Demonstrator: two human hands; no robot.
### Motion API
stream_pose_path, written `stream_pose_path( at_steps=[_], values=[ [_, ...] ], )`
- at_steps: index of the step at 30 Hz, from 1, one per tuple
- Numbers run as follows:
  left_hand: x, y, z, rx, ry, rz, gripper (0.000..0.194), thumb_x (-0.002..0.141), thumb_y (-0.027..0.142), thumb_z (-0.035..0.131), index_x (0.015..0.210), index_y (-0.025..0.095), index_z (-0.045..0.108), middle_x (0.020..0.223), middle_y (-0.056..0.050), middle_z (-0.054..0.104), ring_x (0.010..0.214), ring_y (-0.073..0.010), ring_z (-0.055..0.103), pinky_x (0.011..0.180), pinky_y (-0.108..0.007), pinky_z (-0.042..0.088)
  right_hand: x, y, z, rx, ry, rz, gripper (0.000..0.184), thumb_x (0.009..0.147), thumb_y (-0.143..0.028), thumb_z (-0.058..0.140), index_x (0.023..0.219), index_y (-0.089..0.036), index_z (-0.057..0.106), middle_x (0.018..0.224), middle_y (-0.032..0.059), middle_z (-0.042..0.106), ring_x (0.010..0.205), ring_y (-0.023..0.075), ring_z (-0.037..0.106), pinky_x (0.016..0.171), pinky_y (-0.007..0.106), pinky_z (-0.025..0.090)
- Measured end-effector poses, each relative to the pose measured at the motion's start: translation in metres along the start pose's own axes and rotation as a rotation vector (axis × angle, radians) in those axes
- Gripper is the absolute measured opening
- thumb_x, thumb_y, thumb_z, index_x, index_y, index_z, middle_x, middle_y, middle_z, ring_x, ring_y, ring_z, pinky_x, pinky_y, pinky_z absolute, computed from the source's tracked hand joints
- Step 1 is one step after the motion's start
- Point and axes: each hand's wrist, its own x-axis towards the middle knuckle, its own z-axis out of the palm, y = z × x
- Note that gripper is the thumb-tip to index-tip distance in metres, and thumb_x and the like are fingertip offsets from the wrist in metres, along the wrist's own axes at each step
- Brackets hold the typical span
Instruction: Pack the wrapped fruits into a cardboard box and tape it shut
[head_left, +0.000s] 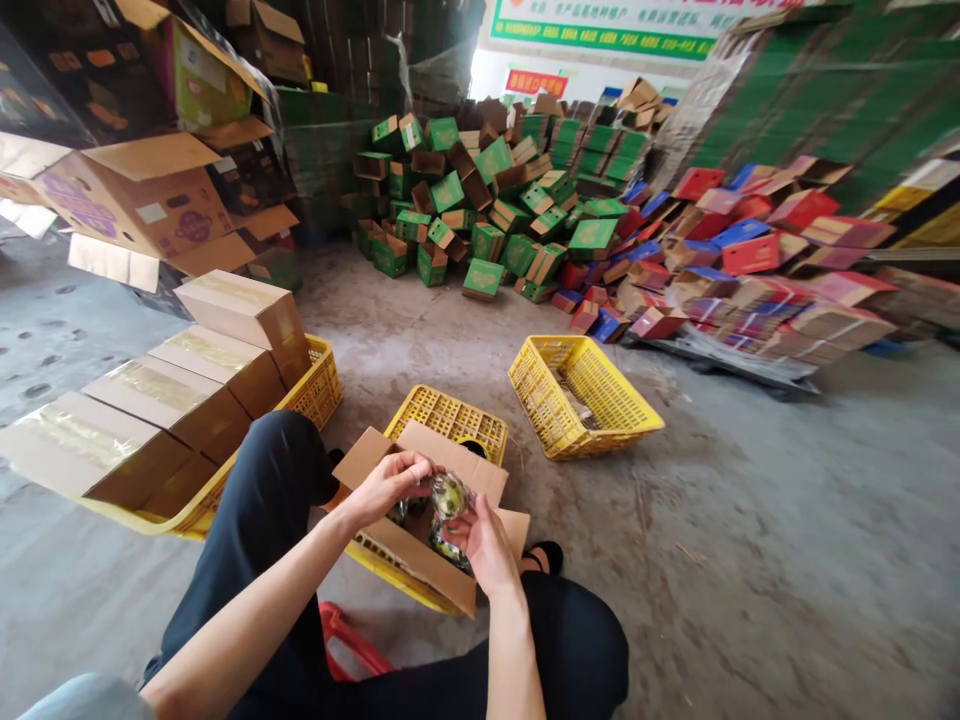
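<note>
A round green fruit point(450, 496) in clear crinkled plastic is held between my two hands, above an open cardboard box point(427, 568). My left hand point(396, 484) pinches the wrapping on the fruit's left side. Cupped under its right side, my right hand point(481, 540) has its fingers closed around it. More wrapped fruit point(444, 545) lies inside the box, partly hidden by my hands. The box has its flaps spread and rests on an upturned yellow crate point(450, 412) between my knees.
Closed, taped cartons point(161, 385) fill a long yellow crate point(324, 385) on the left. Another yellow crate point(589, 400) stands ahead to the right with something small inside. Beyond are heaps of green boxes point(484, 278) and red and blue boxes point(750, 255). Large cartons point(150, 200) are stacked at left.
</note>
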Motion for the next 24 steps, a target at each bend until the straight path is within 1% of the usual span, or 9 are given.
stream_pose_path(
  at_steps=[2,5,7,8,10,13,15,18,24],
  values=[
    [-0.004,-0.010,0.011,-0.067,0.061,-0.014,0.052,0.077,0.063,0.079,0.097,0.016,0.072,0.120,-0.014,0.072,0.114,-0.0269,0.067,0.089,-0.031,0.055,-0.005,-0.003,0.002,0.016,-0.005,-0.020,0.060,0.072,-0.060,0.084,0.117,-0.023,0.072,0.102,0.0077,0.080,0.082,0.0232,0.075,0.070,0.034,0.062],
    [-0.010,-0.029,0.022,-0.185,0.178,-0.039,0.066,0.077,0.062,0.080,0.126,0.020,0.067,0.134,-0.014,0.065,0.118,-0.0261,0.065,0.089,-0.033,0.056,-0.008,-0.005,0.004,0.033,0.096,-0.115,0.056,0.065,-0.043,0.092,0.115,-0.026,0.072,0.111,0.0046,0.079,0.095,0.0241,0.075,0.082,0.036,0.062],
    [-0.013,-0.041,0.027,-0.234,0.156,-0.078,0.075,0.075,0.058,0.085,0.136,0.022,0.062,0.137,-0.014,0.063,0.115,-0.0255,0.066,0.090,-0.035,0.056,-0.007,-0.004,0.005,0.035,0.159,-0.162,0.054,0.063,-0.041,0.093,0.110,-0.025,0.073,0.111,0.0043,0.079,0.101,0.0258,0.074,0.089,0.038,0.061],
    [-0.014,-0.046,0.028,-0.239,0.128,-0.094,0.074,0.073,0.056,0.087,0.135,0.021,0.063,0.134,-0.014,0.065,0.111,-0.0246,0.067,0.091,-0.035,0.056,-0.007,-0.004,0.006,0.029,0.174,-0.174,0.052,0.062,-0.042,0.093,0.108,-0.024,0.073,0.110,0.0046,0.079,0.102,0.0265,0.074,0.090,0.039,0.060],
    [-0.013,-0.051,0.030,-0.222,0.094,-0.106,0.064,0.073,0.053,0.088,0.123,0.017,0.071,0.123,-0.013,0.071,0.104,-0.0223,0.069,0.091,-0.033,0.056,-0.006,-0.002,0.008,0.012,0.177,-0.183,0.051,0.064,-0.045,0.091,0.106,-0.023,0.074,0.108,0.0058,0.079,0.101,0.0277,0.074,0.089,0.041,0.060],
    [-0.011,-0.052,0.029,-0.194,0.121,-0.102,0.051,0.072,0.054,0.088,0.100,0.013,0.078,0.101,-0.010,0.075,0.091,-0.0195,0.070,0.088,-0.031,0.056,-0.005,-0.002,0.008,-0.015,0.181,-0.203,0.051,0.065,-0.051,0.089,0.104,-0.021,0.073,0.108,0.0075,0.079,0.101,0.0290,0.074,0.084,0.040,0.061],
    [-0.010,-0.050,0.028,-0.180,0.153,-0.113,0.049,0.069,0.054,0.089,0.092,0.012,0.079,0.092,-0.008,0.075,0.084,-0.0180,0.069,0.084,-0.031,0.057,-0.003,-0.003,0.004,-0.036,0.190,-0.210,0.052,0.067,-0.055,0.087,0.104,-0.021,0.073,0.108,0.0080,0.079,0.099,0.0290,0.074,0.079,0.037,0.061],
    [-0.010,-0.048,0.025,-0.154,0.182,-0.132,0.048,0.067,0.054,0.090,0.086,0.012,0.079,0.085,-0.007,0.074,0.075,-0.0152,0.067,0.075,-0.027,0.058,-0.001,-0.004,-0.004,-0.043,0.195,-0.183,0.054,0.065,-0.056,0.088,0.104,-0.022,0.072,0.102,0.0067,0.079,0.091,0.0271,0.074,0.070,0.033,0.060],
    [-0.012,-0.051,0.024,-0.122,0.208,-0.147,0.048,0.068,0.057,0.088,0.082,0.012,0.077,0.078,-0.005,0.073,0.065,-0.0125,0.065,0.066,-0.024,0.056,0.001,-0.002,-0.011,-0.101,0.272,-0.196,0.045,0.063,-0.054,0.090,0.089,-0.022,0.074,0.086,0.0033,0.078,0.076,0.0220,0.071,0.062,0.028,0.054]
  ],
)
